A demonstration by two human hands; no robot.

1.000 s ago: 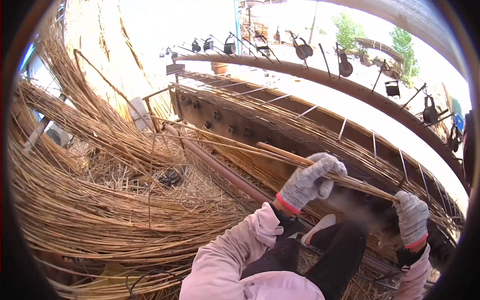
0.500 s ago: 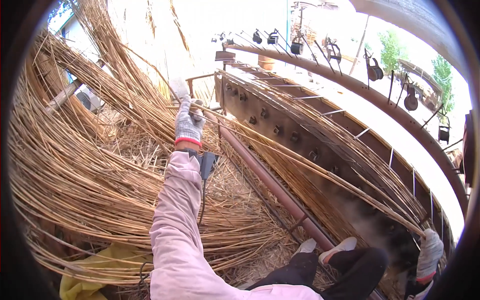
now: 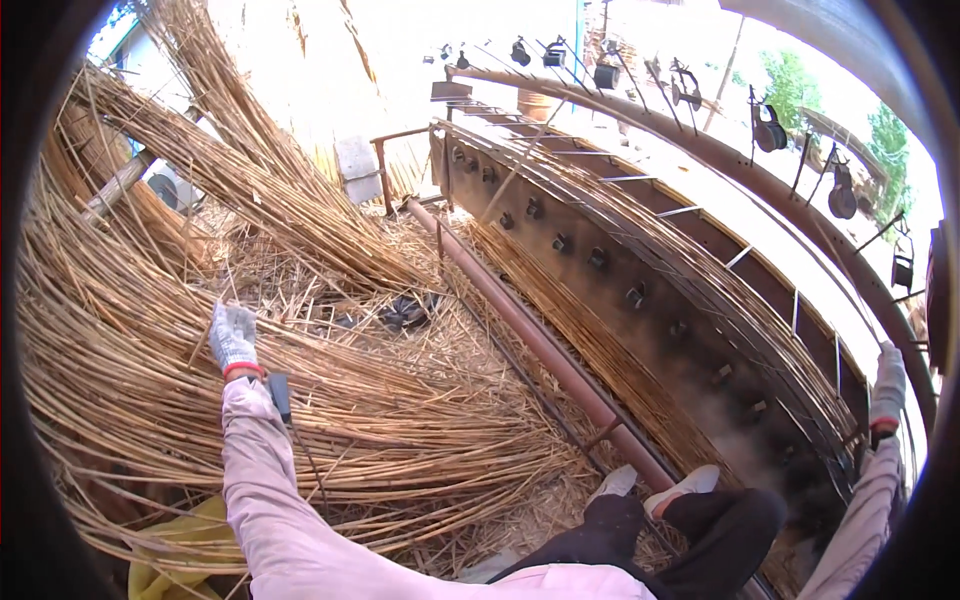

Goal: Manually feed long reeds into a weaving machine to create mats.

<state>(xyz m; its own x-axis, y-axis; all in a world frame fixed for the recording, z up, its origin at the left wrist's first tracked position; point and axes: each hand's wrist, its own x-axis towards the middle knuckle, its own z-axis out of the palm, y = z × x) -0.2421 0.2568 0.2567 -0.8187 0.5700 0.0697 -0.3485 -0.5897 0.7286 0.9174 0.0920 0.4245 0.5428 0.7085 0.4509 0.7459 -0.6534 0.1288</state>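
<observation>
My left hand (image 3: 234,338), in a pale knitted glove with a red cuff, is over a big heap of dry reed stalks (image 3: 330,400). Its fingers look apart, and no stalk shows clearly in them. At the far right, my right hand (image 3: 887,392), gloved too, is raised beside the long metal trough (image 3: 640,290). It is closed on what looks like a thin reed stalk (image 3: 835,265), which slants up and to the left from the fist. More reeds (image 3: 600,375) lie lengthwise in the trough.
A reddish metal pipe (image 3: 540,335) runs along the trough's near side, beside my feet (image 3: 680,490). Beyond the trough, a curved rail (image 3: 740,175) carries several dark hanging rollers (image 3: 770,130). Dust hangs over the trough's near end. A yellow sheet (image 3: 185,545) lies at lower left.
My left hand has let go of the reeds stretched between both hands and moved left and down to the heap. My right hand has risen, and those reeds no longer span the trough.
</observation>
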